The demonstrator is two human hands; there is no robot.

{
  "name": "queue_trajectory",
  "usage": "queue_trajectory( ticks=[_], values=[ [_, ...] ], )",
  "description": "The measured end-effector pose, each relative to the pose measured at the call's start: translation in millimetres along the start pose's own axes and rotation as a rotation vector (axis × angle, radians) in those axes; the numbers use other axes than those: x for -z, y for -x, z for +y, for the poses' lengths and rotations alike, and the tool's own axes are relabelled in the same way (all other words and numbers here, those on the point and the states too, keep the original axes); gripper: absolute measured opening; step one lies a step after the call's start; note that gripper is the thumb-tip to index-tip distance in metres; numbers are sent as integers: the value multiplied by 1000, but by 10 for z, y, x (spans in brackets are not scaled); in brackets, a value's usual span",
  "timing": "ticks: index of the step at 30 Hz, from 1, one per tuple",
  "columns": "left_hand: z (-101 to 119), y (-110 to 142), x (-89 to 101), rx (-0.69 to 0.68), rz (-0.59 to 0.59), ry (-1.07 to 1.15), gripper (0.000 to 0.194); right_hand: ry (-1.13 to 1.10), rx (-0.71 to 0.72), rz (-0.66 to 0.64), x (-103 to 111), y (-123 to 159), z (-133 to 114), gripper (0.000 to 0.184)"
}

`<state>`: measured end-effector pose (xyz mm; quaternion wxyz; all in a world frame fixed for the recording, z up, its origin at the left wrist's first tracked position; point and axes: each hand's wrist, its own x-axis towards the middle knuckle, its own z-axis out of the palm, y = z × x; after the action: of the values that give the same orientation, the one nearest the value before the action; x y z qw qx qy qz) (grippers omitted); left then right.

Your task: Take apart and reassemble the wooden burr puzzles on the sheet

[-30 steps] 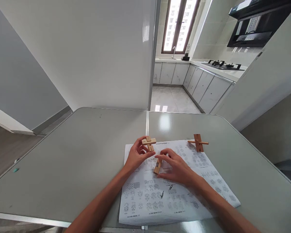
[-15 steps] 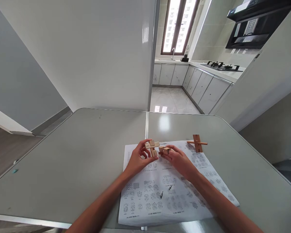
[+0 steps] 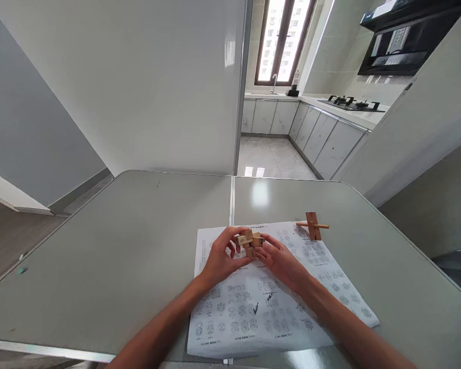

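Observation:
My left hand (image 3: 219, 259) and my right hand (image 3: 279, 260) meet over a printed sheet (image 3: 269, 300) full of small diagrams. Between their fingertips they grip a small cluster of pale wooden puzzle pieces (image 3: 249, 240), held just above the paper. The left fingers curl round its left side, while the right fingers pinch a short block against its right side. Both hands are closed on the wood.
A second wooden cross-shaped puzzle (image 3: 313, 225) stands at the sheet's far right corner. The sheet lies on a grey-green table (image 3: 111, 246) with a seam down its middle. Behind are a white wall panel (image 3: 138, 77) and a kitchen with cabinets (image 3: 322, 136).
My right hand picked a wooden block off the sheet, carried it up and left, and now presses it against the pieces in my left hand. The left hand dropped slightly toward the paper.

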<state>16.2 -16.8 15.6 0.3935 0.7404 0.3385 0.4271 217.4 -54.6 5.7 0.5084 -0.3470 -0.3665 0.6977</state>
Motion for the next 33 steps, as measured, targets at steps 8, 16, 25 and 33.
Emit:
queue_trajectory(
  ticks=[8, 16, 25, 33],
  values=[
    [-5, 4, -2, 8, -76, 0, 55, 186, 15, -41, -10, 32, -12, 50],
    [5, -1, 5, 62, -79, 87, 65, 586, 319, 43, 54, 8, -11, 33],
    [0, 3, 18, -39, -112, 31, 55, 446, 142, -66, 75, 4, 9, 42],
    [-32, -37, 55, 181, -139, 197, 72, 169, -45, -82, 93, -34, -17, 48]
  ],
)
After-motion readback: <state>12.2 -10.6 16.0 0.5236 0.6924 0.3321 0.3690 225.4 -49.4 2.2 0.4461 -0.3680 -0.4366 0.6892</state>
